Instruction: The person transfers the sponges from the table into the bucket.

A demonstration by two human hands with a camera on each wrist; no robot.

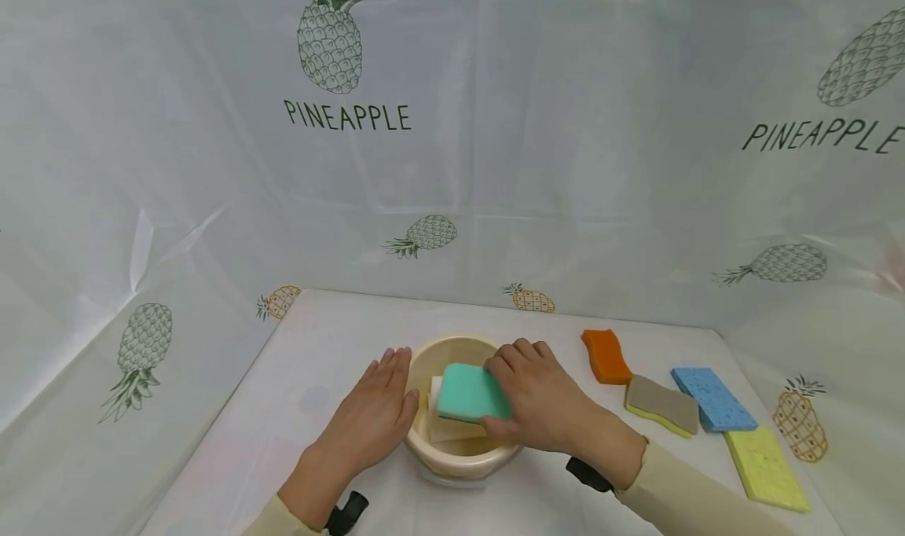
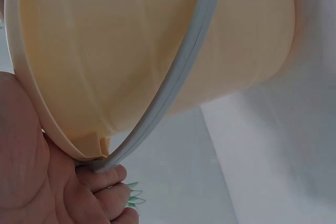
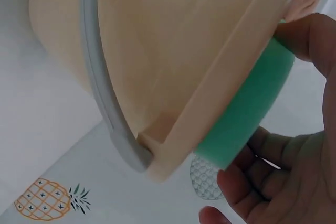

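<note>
A cream bucket (image 1: 463, 465) with a grey handle (image 2: 176, 77) stands in the middle of the table. My right hand (image 1: 540, 398) grips a green sponge (image 1: 470, 392) by its right end, over the bucket's mouth. In the right wrist view the green sponge (image 3: 247, 103) shows at the rim, between thumb and fingers. Beneath it, pale cream pieces (image 1: 452, 431) lie inside the bucket, partly hidden by the sponge. My left hand (image 1: 375, 410) rests with straight fingers against the bucket's left rim; in the left wrist view its palm touches the rim near the handle joint.
To the right on the white table (image 1: 339, 332) lie an orange sponge (image 1: 606, 357), a grey-and-yellow sponge (image 1: 662, 402), a blue sponge (image 1: 714, 398) and a yellow sponge (image 1: 767, 468). A pineapple-printed sheet (image 1: 566, 127) hangs behind and at the sides.
</note>
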